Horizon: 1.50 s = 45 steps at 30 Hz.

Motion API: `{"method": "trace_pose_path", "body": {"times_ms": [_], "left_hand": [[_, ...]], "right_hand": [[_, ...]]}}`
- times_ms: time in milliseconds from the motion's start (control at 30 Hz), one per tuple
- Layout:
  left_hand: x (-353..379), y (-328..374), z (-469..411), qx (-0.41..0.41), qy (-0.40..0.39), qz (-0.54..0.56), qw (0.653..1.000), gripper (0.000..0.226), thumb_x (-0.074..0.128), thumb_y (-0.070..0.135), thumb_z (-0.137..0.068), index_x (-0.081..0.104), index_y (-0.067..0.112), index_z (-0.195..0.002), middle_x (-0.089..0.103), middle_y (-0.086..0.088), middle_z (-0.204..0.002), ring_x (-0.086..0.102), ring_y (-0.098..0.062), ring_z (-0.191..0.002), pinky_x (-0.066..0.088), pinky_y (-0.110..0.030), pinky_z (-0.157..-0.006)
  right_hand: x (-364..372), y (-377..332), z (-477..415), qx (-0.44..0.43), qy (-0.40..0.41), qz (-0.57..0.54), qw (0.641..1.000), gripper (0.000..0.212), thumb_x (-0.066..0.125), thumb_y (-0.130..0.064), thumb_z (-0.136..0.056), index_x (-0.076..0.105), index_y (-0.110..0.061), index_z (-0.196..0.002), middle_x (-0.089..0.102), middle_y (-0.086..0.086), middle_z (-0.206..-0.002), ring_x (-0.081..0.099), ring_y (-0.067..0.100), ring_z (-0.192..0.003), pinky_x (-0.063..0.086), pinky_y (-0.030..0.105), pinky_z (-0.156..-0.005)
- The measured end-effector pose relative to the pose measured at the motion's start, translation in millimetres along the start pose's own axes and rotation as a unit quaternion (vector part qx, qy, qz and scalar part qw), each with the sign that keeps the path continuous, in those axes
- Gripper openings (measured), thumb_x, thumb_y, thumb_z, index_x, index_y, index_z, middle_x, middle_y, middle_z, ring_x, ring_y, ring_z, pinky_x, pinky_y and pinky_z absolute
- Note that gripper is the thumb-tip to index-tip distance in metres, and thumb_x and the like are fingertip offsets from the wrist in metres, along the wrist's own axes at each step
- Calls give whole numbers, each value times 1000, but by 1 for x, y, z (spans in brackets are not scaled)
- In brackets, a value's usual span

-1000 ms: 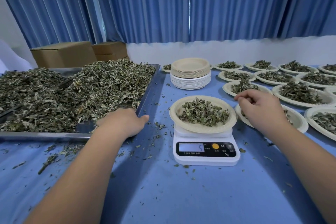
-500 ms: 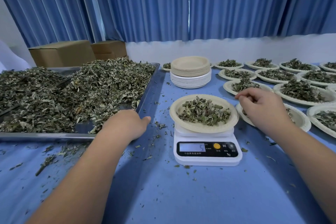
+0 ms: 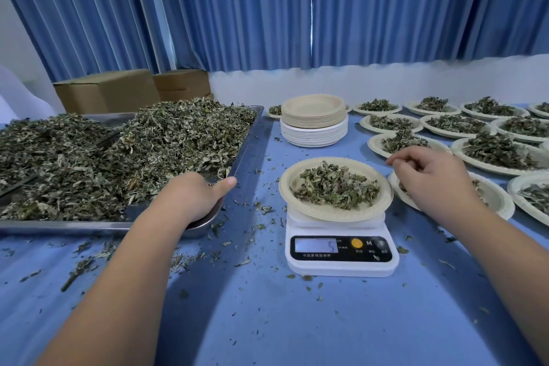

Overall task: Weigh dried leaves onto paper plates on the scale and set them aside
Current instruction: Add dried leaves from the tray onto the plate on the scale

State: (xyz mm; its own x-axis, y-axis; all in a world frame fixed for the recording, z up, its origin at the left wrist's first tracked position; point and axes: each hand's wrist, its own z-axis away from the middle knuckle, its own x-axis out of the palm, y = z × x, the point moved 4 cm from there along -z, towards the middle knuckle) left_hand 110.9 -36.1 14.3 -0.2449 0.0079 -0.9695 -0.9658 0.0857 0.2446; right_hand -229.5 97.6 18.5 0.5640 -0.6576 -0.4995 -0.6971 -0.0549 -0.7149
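Barely changed: display (image 3: 316, 245) steady at 5; leaves (image 3: 335, 187) on plate (image 3: 326, 215) atop scale (image 3: 341, 267). Left hand (image 3: 193, 196) at tray (image 3: 205, 224) corner, fingers hidden, grip unclear. Right hand (image 3: 433, 181) beside plate, fingertips (image 3: 393, 161) pinched, contents unclear. Portion likely ready.

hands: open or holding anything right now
Left hand: at the metal tray corner, fingers hidden; cannot tell.
Right hand: fingertips pinched together; contents too small to tell.

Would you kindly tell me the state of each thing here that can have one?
Scale: on, display lit, loaded.
Plate on the scale: holds leaves.
Plate stack: empty.
Metal tray: heaped with dried leaves.
Side plates: filled.
Left hand: at tray corner, fingers hidden.
Right hand: curled, beside the weighed plate.
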Motion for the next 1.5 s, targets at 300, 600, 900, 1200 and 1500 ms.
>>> {"method": "trace_pose_path", "body": {"times_ms": [300, 600, 900, 1200, 1500], "left_hand": [[-14, 1, 5, 16, 111, 85, 990, 61, 49, 55, -94, 37, 11, -54, 37, -4, -49, 39, -23, -46, 29, -27, -49], [-28, 27, 29, 67, 158, 260, 950, 55, 48, 58, -92, 34, 15, -61, 23, 9, -42, 25, -14, -42, 17, -29, -53], [-25, 109, 55, 199, 105, 380, 897, 56, 49, 56, -93, 25, 24, -53, 22, 12, -41, 20, -6, -37, 18, -21, -42], [-9, 199, 52, 275, 62, 319, 905, 56, 48, 54, -94, 27, 20, -55, 24, 6, -48, 22, -11, -41, 21, -25, -40], [0, 196, 51, 302, 8, 228, 926, 78, 15, 75, -88, 70, 20, -90, 66, 10, -77, 57, -1, -79, 35, -17, -65]], "right_hand": [[-1, -1, -1, -9, 5, -7, 1000, 28, 54, -10, -89, 66, -32, -76, 51, 0, -54, 42, 4, -42, 34, 11, -40], [-2, -1, -2, -9, 2, -20, 1000, 26, 53, -10, -89, 68, -29, -78, 46, -7, -49, 40, 5, -42, 34, 11, -41], [1, -3, -4, -32, -7, -8, 999, 27, 53, -10, -89, 65, -32, -77, 49, -13, -47, 42, 4, -42, 35, 9, -44], [-2, 1, -7, -33, 2, -20, 999, 30, 54, -11, -89, 63, -36, -74, 52, -9, -51, 48, 7, -46, 39, 11, -47], [-2, 0, -9, -38, 0, -20, 999, 26, 53, -10, -88, 65, -31, -78, 51, -15, -48, 44, 5, -44, 35, 11, -46]]}}
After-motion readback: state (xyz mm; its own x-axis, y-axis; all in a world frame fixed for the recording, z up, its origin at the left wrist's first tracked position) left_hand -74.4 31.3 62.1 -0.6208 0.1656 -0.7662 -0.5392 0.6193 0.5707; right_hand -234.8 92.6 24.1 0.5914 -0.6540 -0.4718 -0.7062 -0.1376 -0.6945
